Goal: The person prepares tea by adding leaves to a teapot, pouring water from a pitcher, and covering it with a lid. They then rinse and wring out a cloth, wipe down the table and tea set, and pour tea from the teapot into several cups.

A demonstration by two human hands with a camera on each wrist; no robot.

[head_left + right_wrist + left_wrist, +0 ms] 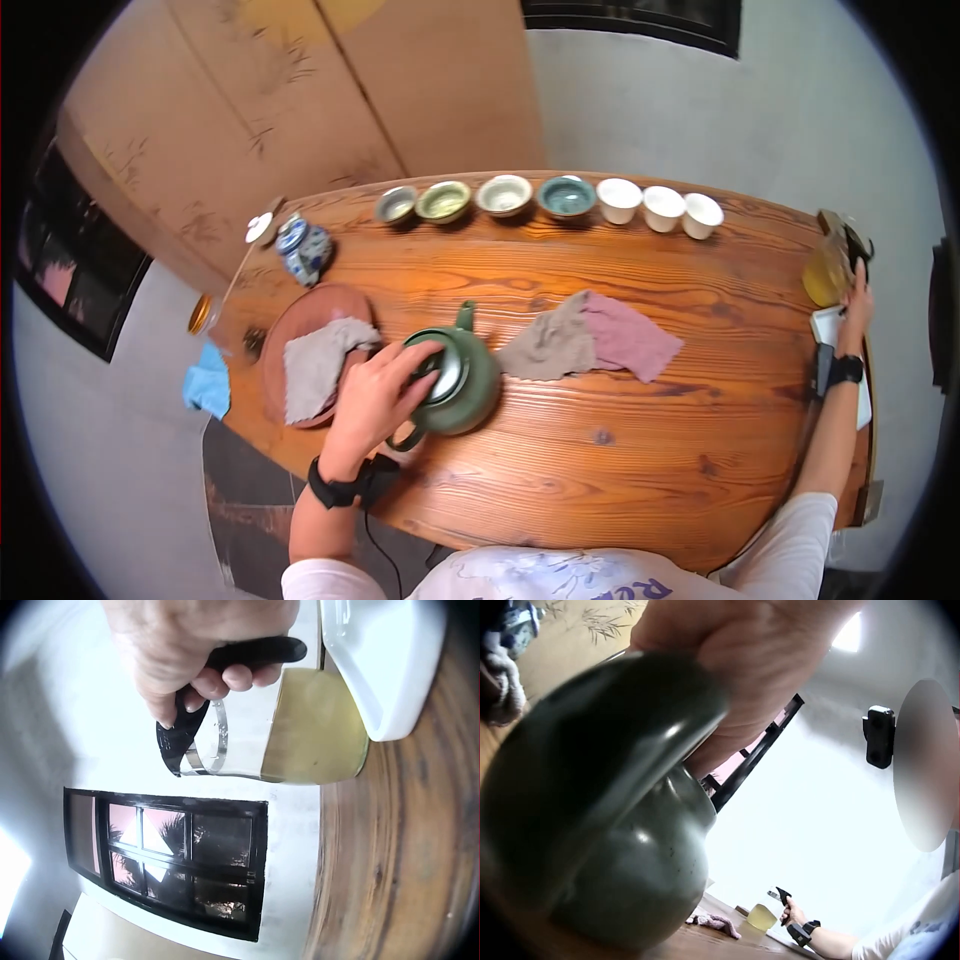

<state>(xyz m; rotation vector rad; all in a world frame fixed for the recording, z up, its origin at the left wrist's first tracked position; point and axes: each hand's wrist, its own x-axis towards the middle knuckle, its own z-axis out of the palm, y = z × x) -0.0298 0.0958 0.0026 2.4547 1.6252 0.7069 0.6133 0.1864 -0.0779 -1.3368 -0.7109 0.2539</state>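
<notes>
A dark green teapot (pixel 472 398) stands on the wooden table in front of the person, its spout toward the far side. My left hand (pixel 378 398) reaches over it from the near left, thumb and fingers bent about the knob of its lid (pixel 452 372). The teapot's handle (pixel 592 780) fills much of the left wrist view. At the far right my right hand (pixel 857 298) grips the black handle (pixel 255 652) of a glass pitcher (pixel 315 727). Yellow liquid fills the pitcher's lower part, and its base is at the tabletop.
Several cups and bowls, including a teal bowl (pixel 567 197) and a white cup (pixel 619 200), line the back edge. A blue-white jar (pixel 303 250) and round brown tray (pixel 275 350) stand left. Cloths (pixel 630 335) lie mid-table; a white tray (pixel 397 667) sits beside the pitcher.
</notes>
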